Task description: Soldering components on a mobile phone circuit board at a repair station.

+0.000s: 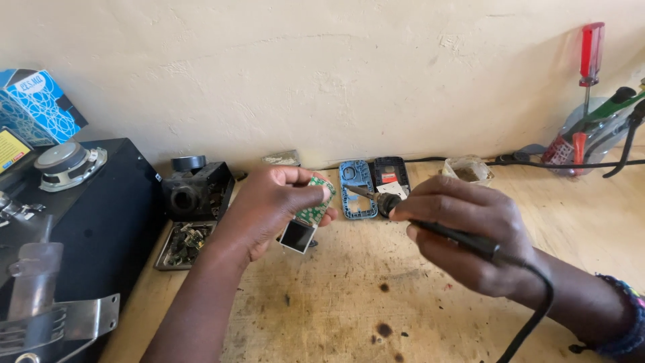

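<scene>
Your left hand [272, 205] is closed around a small green circuit board [313, 205] with a little screen [297, 235] at its bottom end. You hold it up off the bench [322, 302], pinched between thumb and fingers. The board's long side runs up and down, tipped a bit to the right at the top. Your right hand [463, 232] is closed around the black handle of a soldering iron [443, 232], held like a pen. The iron lies sideways, and its metal tip [359, 191] points left, toward the top of the board. The tip is just beside the board, but you can't tell if it touches. Your right hand is the one nearer to the iron's tip; your left fingers hide part of the board's top edge. Behind the tip, two phone shells lie flat on the bench, one blue [356, 188] and one black [391, 176]. The iron's cord [537, 302] runs down past your right wrist and out of view.
</scene>
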